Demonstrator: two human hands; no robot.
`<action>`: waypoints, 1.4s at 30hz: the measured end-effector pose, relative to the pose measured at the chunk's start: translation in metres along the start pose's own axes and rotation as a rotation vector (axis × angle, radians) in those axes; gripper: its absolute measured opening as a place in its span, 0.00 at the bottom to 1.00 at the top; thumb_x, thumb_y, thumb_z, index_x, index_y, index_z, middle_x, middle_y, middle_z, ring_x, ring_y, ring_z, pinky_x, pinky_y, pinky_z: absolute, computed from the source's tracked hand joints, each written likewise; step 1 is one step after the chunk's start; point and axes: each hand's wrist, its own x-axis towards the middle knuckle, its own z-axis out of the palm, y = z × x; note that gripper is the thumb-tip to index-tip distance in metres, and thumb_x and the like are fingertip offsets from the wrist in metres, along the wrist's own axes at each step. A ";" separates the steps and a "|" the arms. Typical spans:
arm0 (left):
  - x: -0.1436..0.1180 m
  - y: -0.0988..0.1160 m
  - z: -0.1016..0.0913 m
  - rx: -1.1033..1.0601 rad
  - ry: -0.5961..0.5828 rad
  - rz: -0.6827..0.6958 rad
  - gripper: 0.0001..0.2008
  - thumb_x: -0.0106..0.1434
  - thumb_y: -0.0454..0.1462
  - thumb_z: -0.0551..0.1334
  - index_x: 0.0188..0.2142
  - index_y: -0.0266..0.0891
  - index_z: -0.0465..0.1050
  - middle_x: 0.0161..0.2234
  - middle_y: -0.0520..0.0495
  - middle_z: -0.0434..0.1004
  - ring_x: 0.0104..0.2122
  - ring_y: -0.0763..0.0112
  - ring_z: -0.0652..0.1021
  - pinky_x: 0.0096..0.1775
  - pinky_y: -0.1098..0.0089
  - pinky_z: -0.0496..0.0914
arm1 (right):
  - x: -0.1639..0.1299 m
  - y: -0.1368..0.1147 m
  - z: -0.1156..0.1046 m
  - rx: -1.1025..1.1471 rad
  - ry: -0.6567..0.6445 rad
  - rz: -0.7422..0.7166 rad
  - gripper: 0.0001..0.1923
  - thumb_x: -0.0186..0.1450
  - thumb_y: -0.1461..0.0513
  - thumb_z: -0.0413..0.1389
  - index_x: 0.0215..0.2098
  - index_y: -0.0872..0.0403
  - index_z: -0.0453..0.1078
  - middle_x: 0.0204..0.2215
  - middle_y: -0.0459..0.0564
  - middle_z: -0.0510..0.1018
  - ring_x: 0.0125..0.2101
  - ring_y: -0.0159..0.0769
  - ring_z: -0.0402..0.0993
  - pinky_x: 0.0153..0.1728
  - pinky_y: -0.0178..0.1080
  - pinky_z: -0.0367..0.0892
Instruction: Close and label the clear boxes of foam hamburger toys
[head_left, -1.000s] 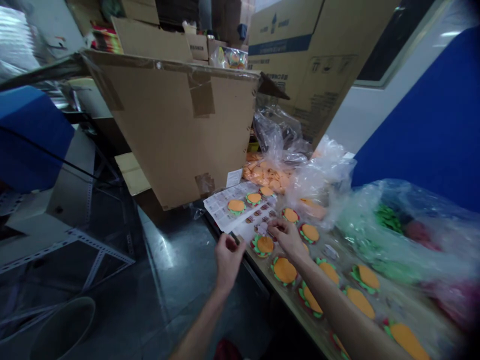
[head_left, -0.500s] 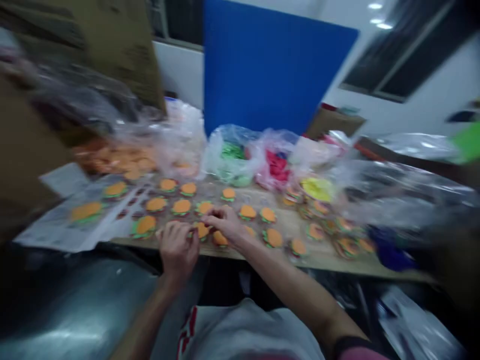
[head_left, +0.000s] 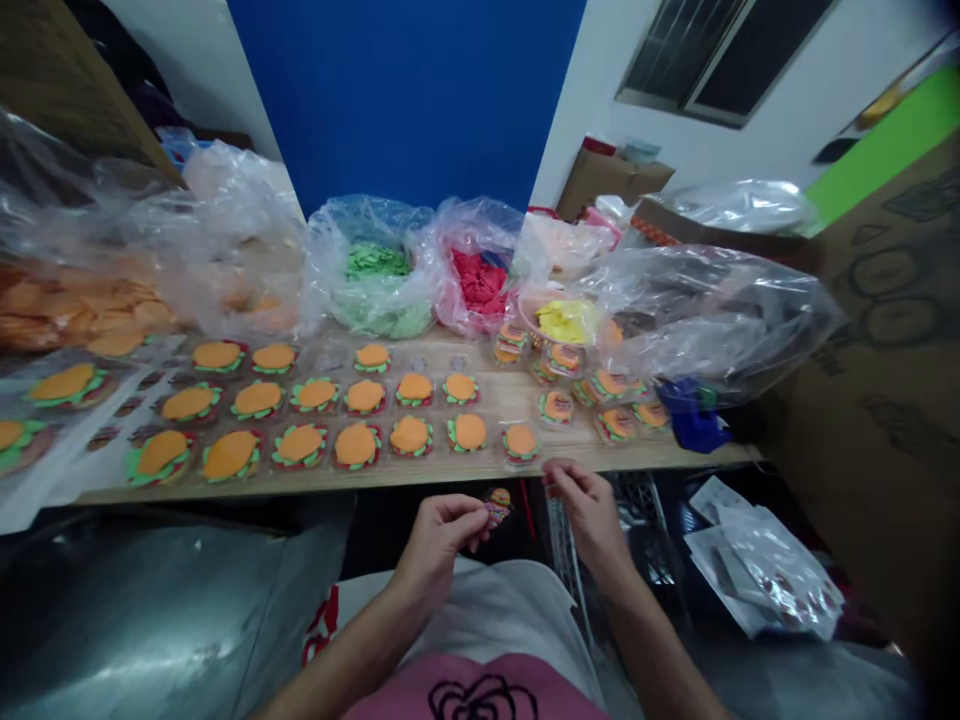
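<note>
Here, seen from the head camera, the left hand [head_left: 439, 535] pinches a small burger sticker [head_left: 497, 505] between thumb and fingertips, just below the front edge of the wooden table [head_left: 495, 466]. The right hand [head_left: 589, 500] hovers beside it, fingers curled as if pinching; what it grips is too small to tell. Beyond both hands, rows of burger pieces [head_left: 358, 443] lie on the table. Farther back sit clear bags [head_left: 375, 270] of coloured parts.
</note>
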 end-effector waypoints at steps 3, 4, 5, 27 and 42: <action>0.002 -0.014 0.012 0.024 0.001 -0.020 0.06 0.45 0.36 0.65 0.21 0.33 0.76 0.18 0.47 0.72 0.19 0.77 0.67 0.23 0.75 0.57 | 0.005 0.009 -0.026 -0.031 -0.013 0.035 0.09 0.54 0.57 0.58 0.27 0.56 0.72 0.24 0.46 0.71 0.25 0.31 0.64 0.26 0.32 0.59; 0.004 -0.018 0.015 0.026 0.008 -0.025 0.06 0.45 0.36 0.65 0.21 0.33 0.76 0.18 0.47 0.72 0.19 0.78 0.67 0.23 0.75 0.57 | 0.007 0.010 -0.030 -0.048 -0.059 0.051 0.10 0.54 0.56 0.58 0.28 0.56 0.72 0.24 0.46 0.71 0.25 0.31 0.64 0.26 0.32 0.59; 0.005 -0.021 0.018 0.023 0.015 -0.028 0.06 0.46 0.35 0.65 0.21 0.32 0.76 0.18 0.48 0.72 0.19 0.78 0.66 0.23 0.75 0.57 | 0.008 0.010 -0.031 -0.067 -0.116 0.063 0.10 0.54 0.56 0.58 0.28 0.56 0.72 0.24 0.46 0.71 0.25 0.31 0.64 0.26 0.32 0.59; 0.026 -0.029 0.065 0.317 0.149 0.071 0.15 0.52 0.35 0.59 0.40 0.32 0.71 0.26 0.47 0.72 0.24 0.74 0.70 0.27 0.72 0.62 | 0.107 -0.022 -0.027 -0.475 -0.561 -0.304 0.08 0.56 0.61 0.54 0.20 0.55 0.66 0.31 0.49 0.70 0.32 0.35 0.66 0.32 0.36 0.59; 0.035 -0.036 0.060 1.507 0.179 0.937 0.03 0.55 0.34 0.58 0.27 0.35 0.66 0.51 0.38 0.65 0.49 0.53 0.63 0.44 0.53 0.62 | 0.131 -0.010 -0.010 -0.504 -0.664 -0.169 0.07 0.53 0.60 0.53 0.20 0.55 0.63 0.25 0.45 0.66 0.27 0.32 0.62 0.30 0.36 0.57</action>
